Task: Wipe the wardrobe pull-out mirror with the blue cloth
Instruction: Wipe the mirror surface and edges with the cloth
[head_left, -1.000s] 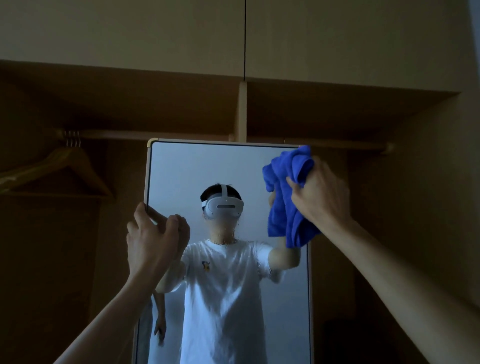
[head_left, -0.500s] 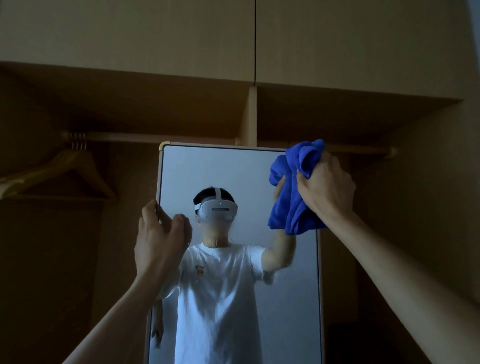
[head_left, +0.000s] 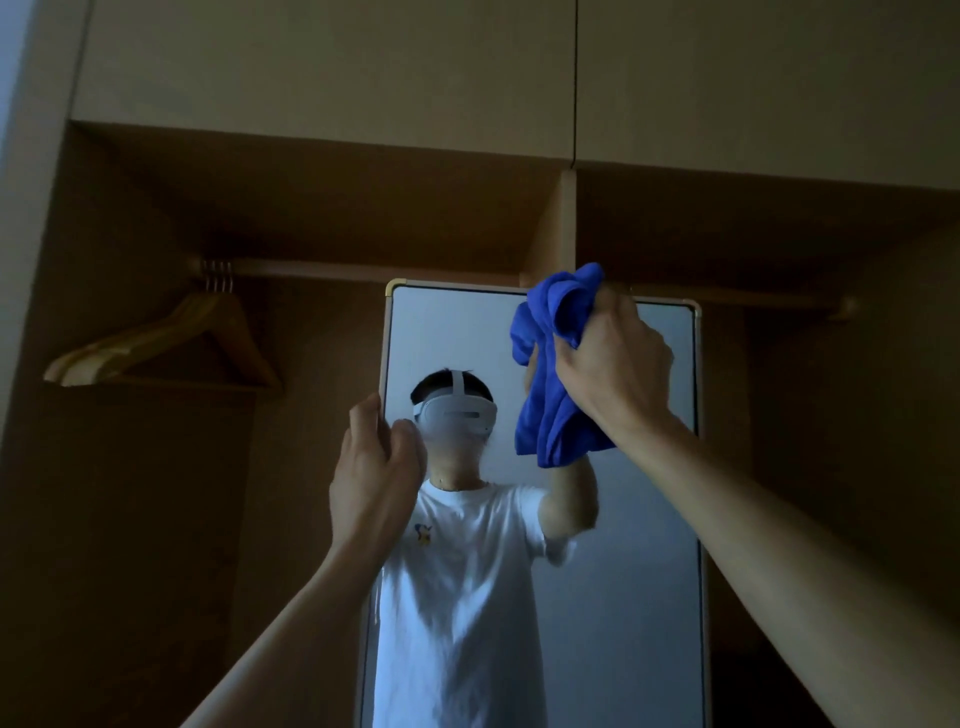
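Blue cloth (head_left: 551, 374) bunched in grasping right hand (head_left: 613, 369), high on mirror (head_left: 623, 597); left hand (head_left: 375, 467) gripping its left frame. Spread cloth flatter, sweep downward in overlapping strokes, bracing frame against wobble.

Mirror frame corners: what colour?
Brass-gold corner caps on a pale mirror frame; head view.

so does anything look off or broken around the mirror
Nothing stands out. The mirror shows no visible crack, though the light is dim. The right hand holds the bunched blue cloth at its top edge, the left hand grips its left edge, and the wooden hangers hang on the rail.
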